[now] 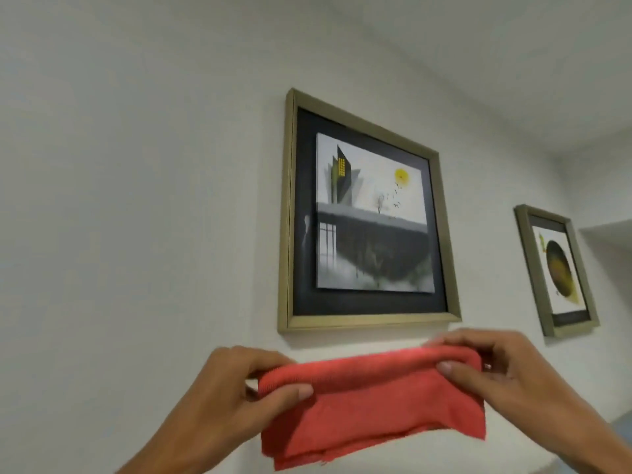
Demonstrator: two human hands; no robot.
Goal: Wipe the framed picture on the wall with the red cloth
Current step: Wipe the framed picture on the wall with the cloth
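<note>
A framed picture [367,217] with a dull gold frame and a dark mat hangs on the white wall, showing a dark building and a yellow sun. Just below it I hold a folded red cloth [369,401] stretched between both hands. My left hand [236,388] pinches the cloth's upper left corner. My right hand [496,367] pinches its upper right corner. The cloth hangs clear of the frame, a little under its bottom edge.
A second, smaller gold-framed picture [557,271] hangs further right on the same wall. The white ceiling [478,46] meets the wall above, and a recess [612,241] opens at the far right.
</note>
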